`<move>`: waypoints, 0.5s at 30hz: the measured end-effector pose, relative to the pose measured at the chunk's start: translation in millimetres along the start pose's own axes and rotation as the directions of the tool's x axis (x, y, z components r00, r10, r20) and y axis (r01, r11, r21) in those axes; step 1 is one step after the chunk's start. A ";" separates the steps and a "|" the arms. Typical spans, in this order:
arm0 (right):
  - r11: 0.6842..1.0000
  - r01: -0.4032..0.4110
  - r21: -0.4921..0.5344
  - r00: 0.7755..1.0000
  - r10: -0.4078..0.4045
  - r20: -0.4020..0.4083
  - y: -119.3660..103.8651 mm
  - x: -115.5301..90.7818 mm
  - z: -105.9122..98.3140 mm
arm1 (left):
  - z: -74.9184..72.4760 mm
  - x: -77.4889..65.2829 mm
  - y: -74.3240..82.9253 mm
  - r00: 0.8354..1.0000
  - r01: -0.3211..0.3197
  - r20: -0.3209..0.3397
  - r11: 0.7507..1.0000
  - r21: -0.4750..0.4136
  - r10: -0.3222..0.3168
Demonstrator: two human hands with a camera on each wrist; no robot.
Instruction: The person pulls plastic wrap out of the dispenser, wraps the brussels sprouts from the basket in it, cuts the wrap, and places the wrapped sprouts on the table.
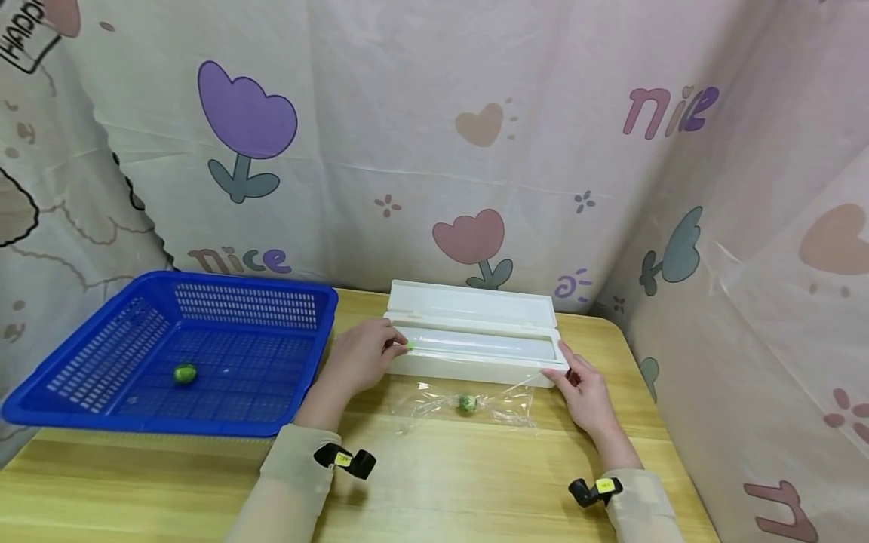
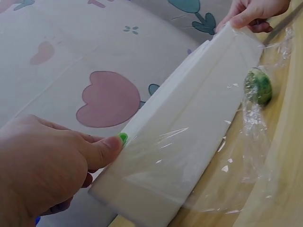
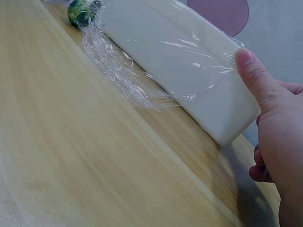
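A white cling film dispenser box (image 1: 468, 367) lies on the table, lid up, with a roll of film (image 1: 475, 343) inside. My left hand (image 1: 363, 354) is at its left end, thumb and fingers pinching a small green slider (image 2: 123, 138) on the front edge. The right hand (image 1: 585, 392) grips the box's right end, thumb on the front and fingers behind. Clear film (image 2: 258, 142) runs from the box down its front onto the table. In front of the box, a small green vegetable like a Brussels sprout (image 1: 467, 404) lies wrapped in that film, which is bunched on both sides of it.
To the left stands a blue plastic basket (image 1: 319, 332) with another small green vegetable (image 1: 185, 373) in it. A printed curtain (image 1: 380, 151) hangs behind and to the sides of the wooden table (image 1: 434, 490).
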State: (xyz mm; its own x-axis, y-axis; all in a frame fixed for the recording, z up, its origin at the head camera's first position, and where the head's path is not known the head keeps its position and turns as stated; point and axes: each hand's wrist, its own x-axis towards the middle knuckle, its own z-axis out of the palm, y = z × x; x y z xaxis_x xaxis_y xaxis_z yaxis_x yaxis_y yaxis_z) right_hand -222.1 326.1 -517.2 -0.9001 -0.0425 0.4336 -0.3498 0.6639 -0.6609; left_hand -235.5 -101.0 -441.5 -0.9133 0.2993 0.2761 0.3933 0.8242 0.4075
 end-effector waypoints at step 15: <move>1.000 0.014 0.009 1.000 -0.014 -0.010 1.8 0.2 -0.9 | -7.6 -7.9 -17.0 0.999 0.037 -0.024 0.999 -0.010 -0.037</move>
State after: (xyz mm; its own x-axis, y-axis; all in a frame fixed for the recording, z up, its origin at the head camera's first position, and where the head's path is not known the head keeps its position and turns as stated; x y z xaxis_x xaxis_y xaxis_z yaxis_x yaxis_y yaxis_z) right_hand -222.6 328.0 -517.7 -0.8926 -0.0445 0.4487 -0.3646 0.6565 -0.6603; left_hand -234.1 -121.0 -444.0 -0.9244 0.2569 0.2820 0.3605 0.8299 0.4258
